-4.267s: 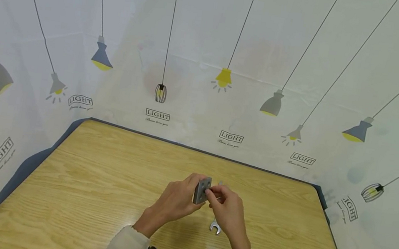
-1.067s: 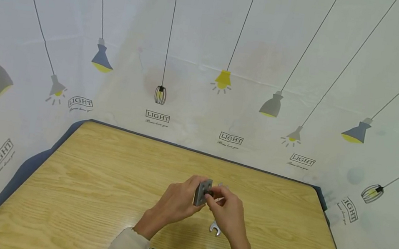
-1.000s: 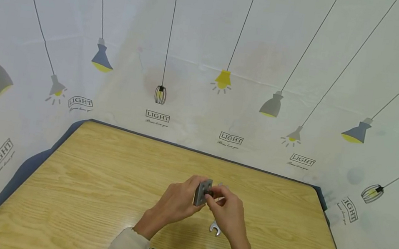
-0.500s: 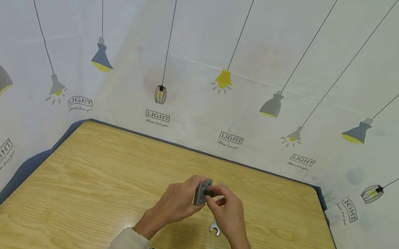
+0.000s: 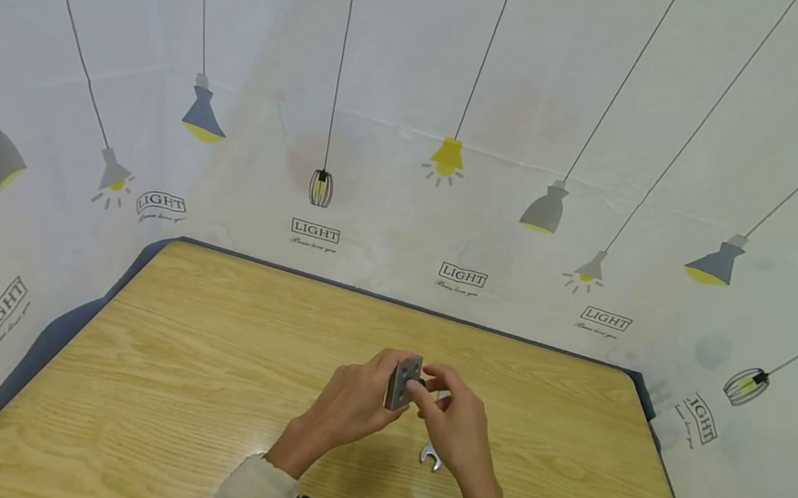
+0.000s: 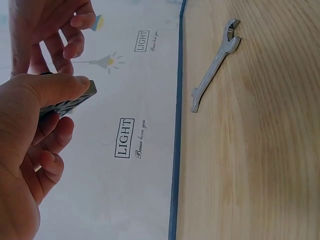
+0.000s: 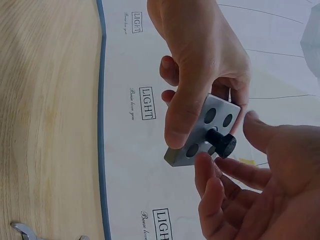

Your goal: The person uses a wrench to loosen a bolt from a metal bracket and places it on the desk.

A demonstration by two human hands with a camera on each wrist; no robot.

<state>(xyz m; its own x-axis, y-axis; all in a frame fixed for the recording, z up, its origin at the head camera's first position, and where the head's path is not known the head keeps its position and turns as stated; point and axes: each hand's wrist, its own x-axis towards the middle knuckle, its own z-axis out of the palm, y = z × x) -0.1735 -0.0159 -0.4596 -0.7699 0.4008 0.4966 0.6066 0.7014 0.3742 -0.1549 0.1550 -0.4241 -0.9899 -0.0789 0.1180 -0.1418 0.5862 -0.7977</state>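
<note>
My left hand (image 5: 354,395) grips a grey metal block (image 7: 212,131) with several round holes, thumb along one edge. A black hex-head bolt (image 7: 225,144) stands in the middle hole, its head and part of its shank projecting toward my right hand (image 7: 265,175). In the right wrist view, the right thumb is apart from the bolt, and the other fingers lie loosely bent just under its head. Whether a fingertip touches it I cannot tell. An open-ended wrench (image 6: 214,70) lies on the table, partly behind the right hand in the head view.
The wooden table (image 5: 205,341) has a dark blue edging (image 5: 356,287) along its far side. Behind it hangs a white sheet (image 5: 392,71) printed with lamps and the word LIGHT. Both hands are raised above the tabletop.
Half a second ago the right thumb and fingers pinched the bolt head; now they have spread apart from it. The left hand and block have barely moved, and the wrench lies still.
</note>
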